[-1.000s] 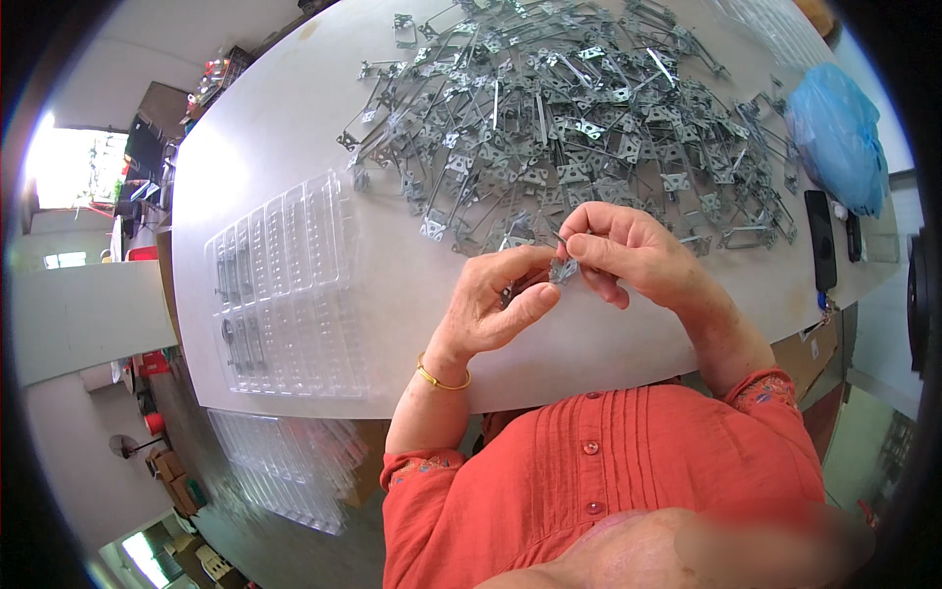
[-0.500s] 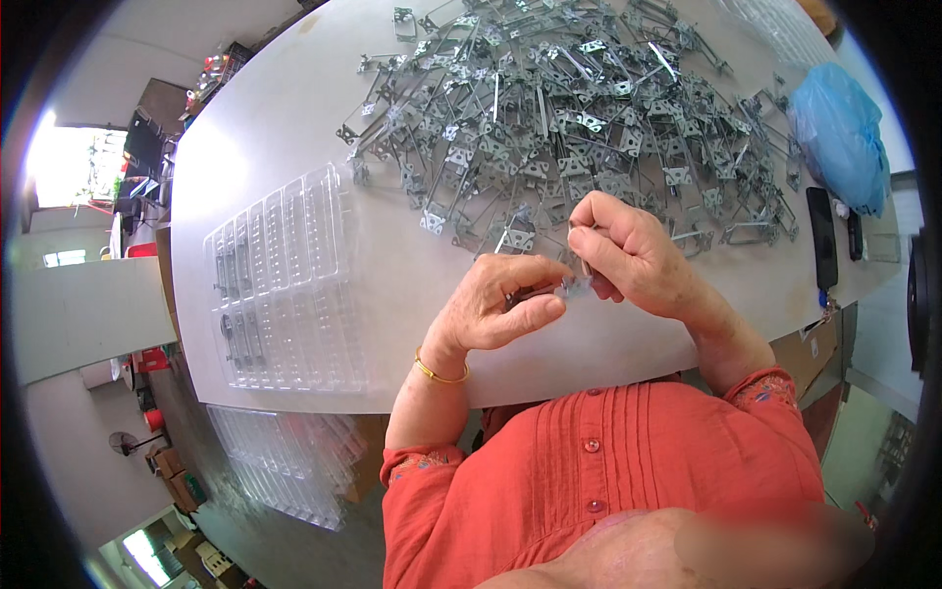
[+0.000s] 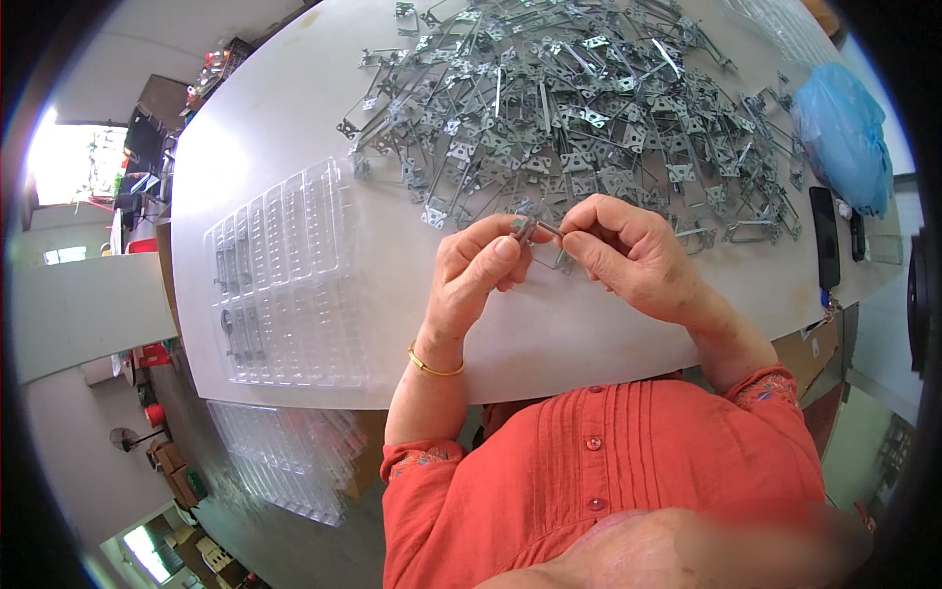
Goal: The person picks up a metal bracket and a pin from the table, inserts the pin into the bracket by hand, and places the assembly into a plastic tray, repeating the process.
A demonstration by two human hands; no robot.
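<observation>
Head view: left hand (image 3: pixel 476 267) and right hand (image 3: pixel 625 257) pinch a small metal piece (image 3: pixel 526 229) between them, near the metal pile (image 3: pixel 579 118); leftward, a clear compartmented tray (image 3: pixel 299 339) holds metal parts (image 3: pixel 245 336) along its left side; contents of a blue bag (image 3: pixel 842 133) are hidden

- Left grip (image 3: pixel 465 273), right grip (image 3: pixel 633 262): pinching metal pieces (image 3: pixel 526 229) just before the bracket pile (image 3: pixel 579 123)
- Clear tray (image 3: pixel 304 329): left of pile
- Blue bag (image 3: pixel 841 128): right of pile
</observation>
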